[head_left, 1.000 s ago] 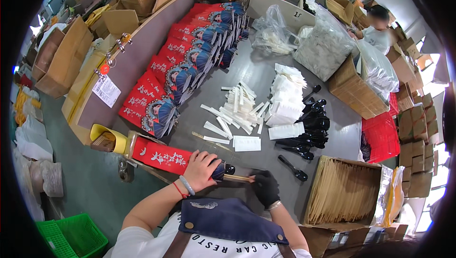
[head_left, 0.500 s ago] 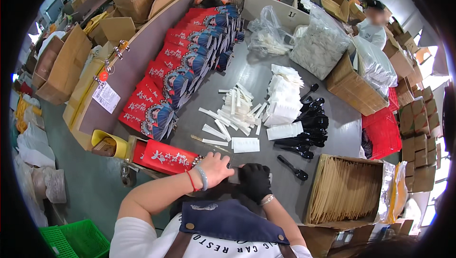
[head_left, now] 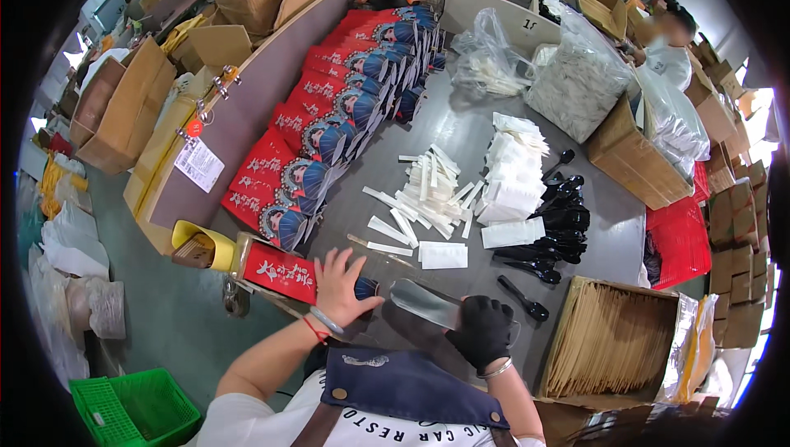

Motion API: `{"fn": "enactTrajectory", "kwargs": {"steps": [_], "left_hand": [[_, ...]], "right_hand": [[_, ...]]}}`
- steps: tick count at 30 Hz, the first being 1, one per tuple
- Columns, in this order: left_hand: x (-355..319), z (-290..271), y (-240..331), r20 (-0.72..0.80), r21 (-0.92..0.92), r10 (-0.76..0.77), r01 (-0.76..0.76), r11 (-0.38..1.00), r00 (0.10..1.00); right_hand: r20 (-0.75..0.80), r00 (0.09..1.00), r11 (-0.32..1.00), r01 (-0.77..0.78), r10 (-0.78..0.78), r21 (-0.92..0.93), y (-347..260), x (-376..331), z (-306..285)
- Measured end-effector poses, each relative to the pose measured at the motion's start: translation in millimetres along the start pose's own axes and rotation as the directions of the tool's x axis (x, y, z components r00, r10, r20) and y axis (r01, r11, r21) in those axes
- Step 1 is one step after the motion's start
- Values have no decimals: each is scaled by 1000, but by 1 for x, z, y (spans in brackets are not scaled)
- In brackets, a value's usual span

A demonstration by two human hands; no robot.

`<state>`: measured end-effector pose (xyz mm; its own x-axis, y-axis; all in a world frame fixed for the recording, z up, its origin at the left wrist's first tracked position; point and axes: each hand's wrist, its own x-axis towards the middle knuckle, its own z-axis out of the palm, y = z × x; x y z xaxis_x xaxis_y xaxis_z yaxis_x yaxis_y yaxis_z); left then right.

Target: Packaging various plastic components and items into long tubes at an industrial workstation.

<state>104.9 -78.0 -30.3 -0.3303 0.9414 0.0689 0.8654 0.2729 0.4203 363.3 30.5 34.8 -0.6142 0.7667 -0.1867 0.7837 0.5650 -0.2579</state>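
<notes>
My left hand (head_left: 341, 287), bare with a bracelet and red cord, has its fingers spread over the right end of a red printed packet (head_left: 280, 273). The packet lies in a narrow box at the table's near left edge, its blue illustrated end partly under my hand. My right hand (head_left: 481, 332), in a black glove, is closed on a clear, flat plastic piece with a rounded end (head_left: 424, 303). The piece points left over the table's near edge; its exact kind cannot be made out. Beyond my hands lie white paper strips (head_left: 428, 192) and a white packet (head_left: 443, 254).
Red packets (head_left: 288, 130) stand overlapped along the left wall. Stacked white packets (head_left: 512, 171) and black plastic spoons (head_left: 559, 225) lie on the right. A carton of thin wooden sticks (head_left: 609, 336) stands near right, a green basket (head_left: 136, 406) on the floor. People work behind.
My hands have moved apart: the left to the left with fingers spreading, the right to the right and slightly nearer. More of the clear plastic piece shows. The whole view has shifted slightly.
</notes>
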Motion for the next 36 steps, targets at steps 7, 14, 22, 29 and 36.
{"fn": "enactTrajectory", "kwargs": {"steps": [7, 14, 22, 29, 36], "left_hand": [[-8, 16, -10, -37, -148, -103, 97, 984, 994], [2, 7, -7, 130, -152, -93, 112, 982, 987], [86, 39, -16, 105, -39, 221, -218, 975, 970], [109, 43, -18, 365, 47, 114, -140, 989, 924], [104, 57, 45, 215, -315, 141, -68, 947, 966]], "right_hand": [[100, 990, 991, 108, -100, -77, -7, -2, -1], [15, 957, 949, 287, -291, 132, -52, 33, 63], [-460, 886, 968, 59, 62, 245, 50, -5, 43], [-655, 270, 648, -619, 706, 444, 224, -147, 56], [-258, 267, 329, -913, 929, 239, 228, -162, 19]]}}
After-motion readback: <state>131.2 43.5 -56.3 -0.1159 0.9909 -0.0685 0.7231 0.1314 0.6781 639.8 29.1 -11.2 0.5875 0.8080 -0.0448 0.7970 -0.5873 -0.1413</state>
